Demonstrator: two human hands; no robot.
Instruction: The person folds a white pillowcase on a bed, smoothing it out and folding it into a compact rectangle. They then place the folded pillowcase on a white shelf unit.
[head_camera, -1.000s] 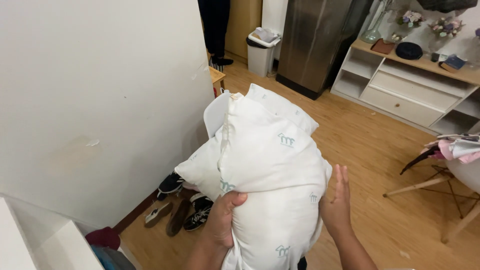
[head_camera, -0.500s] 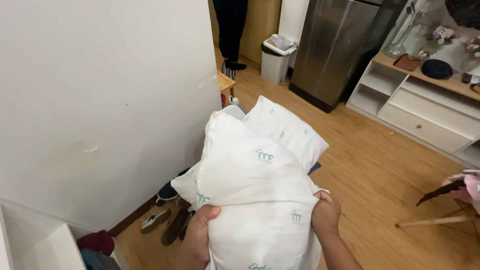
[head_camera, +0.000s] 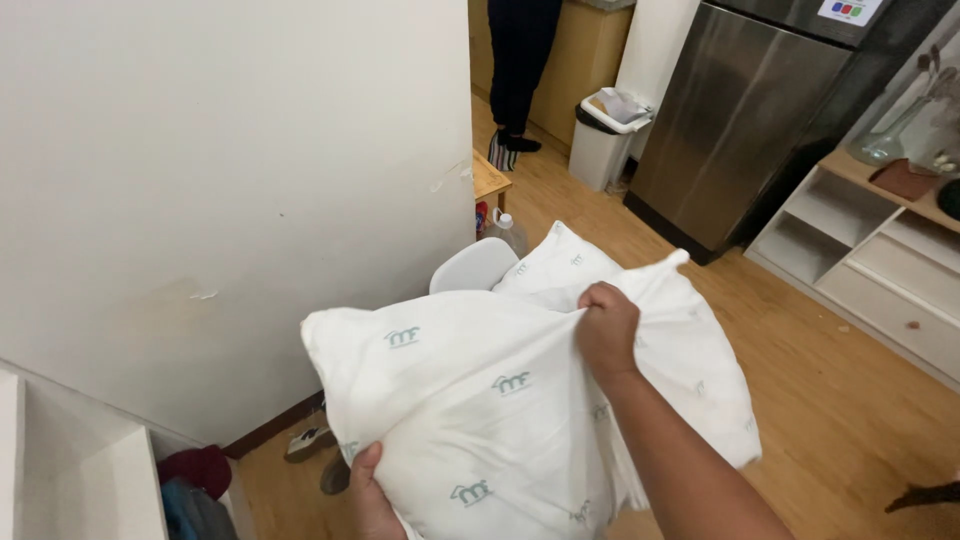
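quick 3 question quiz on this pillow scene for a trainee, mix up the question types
1. True or false: the right hand pinches the white pillow cover near its top edge.
2. Where does the left hand grip the pillow? A) at the bottom B) at the top corner C) not at all
3. Fill in: the white bin stands beside the steel ____.

Key: 1 true; 2 A; 3 fridge

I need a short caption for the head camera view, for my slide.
Left hand and right hand grip a white pillow beside a wall.
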